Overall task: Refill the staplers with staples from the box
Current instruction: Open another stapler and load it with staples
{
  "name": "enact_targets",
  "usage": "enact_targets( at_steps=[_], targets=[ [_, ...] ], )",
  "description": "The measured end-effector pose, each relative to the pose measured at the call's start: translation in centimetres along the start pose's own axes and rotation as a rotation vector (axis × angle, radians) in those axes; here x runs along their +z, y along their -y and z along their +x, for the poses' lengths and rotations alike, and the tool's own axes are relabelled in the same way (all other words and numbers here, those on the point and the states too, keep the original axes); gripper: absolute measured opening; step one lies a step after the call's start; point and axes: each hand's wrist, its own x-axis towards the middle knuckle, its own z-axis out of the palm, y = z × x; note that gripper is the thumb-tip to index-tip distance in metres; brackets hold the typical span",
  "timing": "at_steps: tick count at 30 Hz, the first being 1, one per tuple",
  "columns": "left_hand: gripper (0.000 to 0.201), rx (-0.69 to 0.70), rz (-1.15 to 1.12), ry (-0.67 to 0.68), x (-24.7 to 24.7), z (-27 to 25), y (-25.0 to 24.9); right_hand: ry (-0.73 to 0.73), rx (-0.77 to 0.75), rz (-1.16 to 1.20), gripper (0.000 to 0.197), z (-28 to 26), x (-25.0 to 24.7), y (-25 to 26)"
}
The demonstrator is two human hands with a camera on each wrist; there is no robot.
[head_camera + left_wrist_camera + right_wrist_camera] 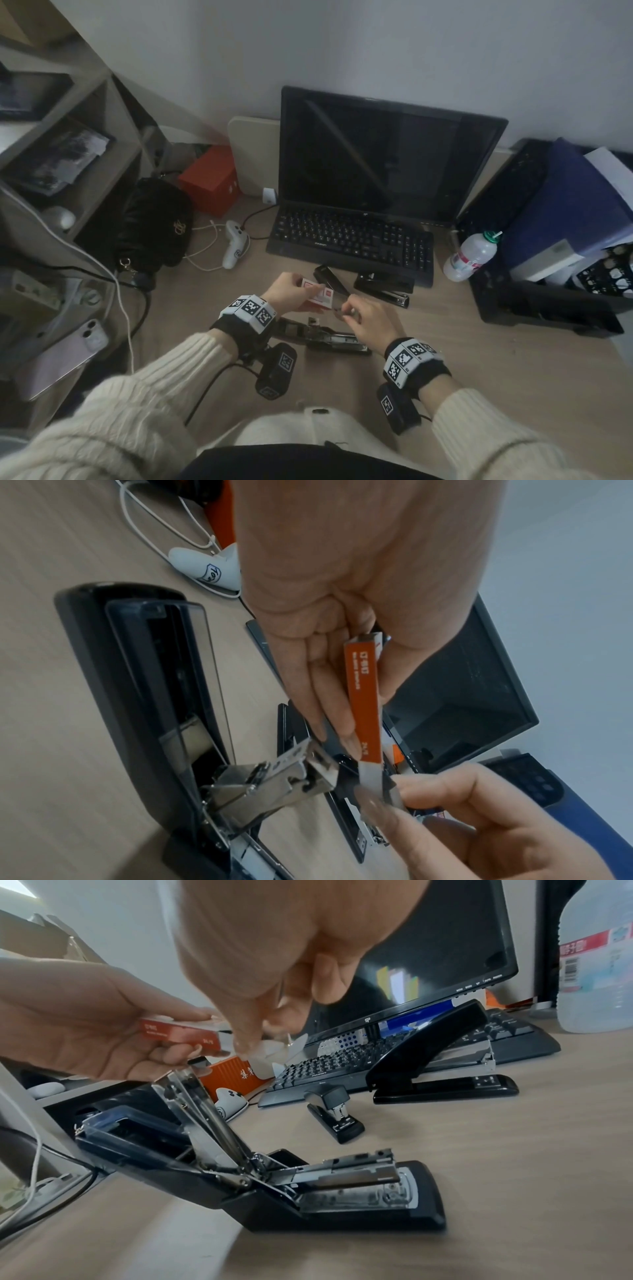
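Three staplers lie on the desk (pixel 479 359); the nearest stapler (pixel 325 1185) is hinged open, its magazine exposed below both hands. The left hand (pixel 291 291) grips the staple box (pixel 366 702), held above that stapler. The right hand (pixel 370 322) pinches at the box's open end, apparently drawing a strip; the contents are blurred. Advisable: keep the box level, extract one strip squarely, seat it legs-down in the channel. The keyboard (pixel 342 1066) seems to read "PASION"; box lettering is illegible.

The keyboard (pixel 346 1066) reads "PASION"; the monitor (pixel 445 961) bezel shows small "AUTO" and "POWER" labels.
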Motion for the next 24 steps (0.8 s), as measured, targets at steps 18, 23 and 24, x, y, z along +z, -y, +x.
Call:
enact_targets(
  at_steps=[18,23,24],
  targets=[
    [0.038,0.062,0.794,-0.203,-2.2,2.5,2.1,0.108,0.277,0.005,0.028,-1.5,2.7,-5.5],
    [0.041,0.011,0.821,-0.214,-2.3,3.5,3.0,0.134,0.275,0.039,0.029,-1.5,4.8,-7.5],
    [0.041,-0.001,0.817,-0.213,-2.3,3.6,3.1,0.149,0.279,0.030,0.032,-1.5,4.9,-7.5]
  ],
)
